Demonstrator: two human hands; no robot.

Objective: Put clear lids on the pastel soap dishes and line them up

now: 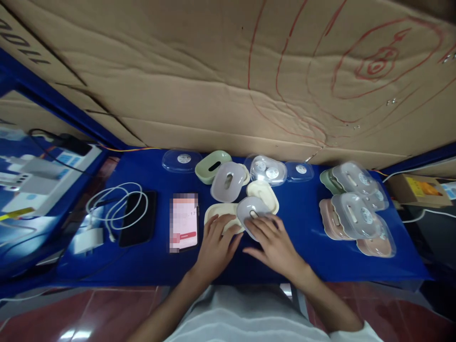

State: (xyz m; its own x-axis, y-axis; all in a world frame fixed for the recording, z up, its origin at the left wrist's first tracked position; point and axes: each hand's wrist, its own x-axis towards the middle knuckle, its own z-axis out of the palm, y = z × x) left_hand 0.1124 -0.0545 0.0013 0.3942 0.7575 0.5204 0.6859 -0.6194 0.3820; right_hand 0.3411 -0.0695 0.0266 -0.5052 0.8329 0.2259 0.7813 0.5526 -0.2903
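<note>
The slotted grey oval plastic piece [245,208] was at the frame's lower centre, under the loosely curved right hand [275,242], which likely needed only light, even pressure, while the part-spread left hand [218,244] overlapped the cream rounded-rectangular plastic tray [214,210], either grip impossible to tell.

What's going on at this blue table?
A person is working bare-handed: the left hand is on a cream dish, the right hand on a grey slotted piece next to it. Whether either piece is gripped isn't clear. A green dish and clear lids lie farther back; clear-covered pieces sit grouped at right, a lit phone at left.
</note>
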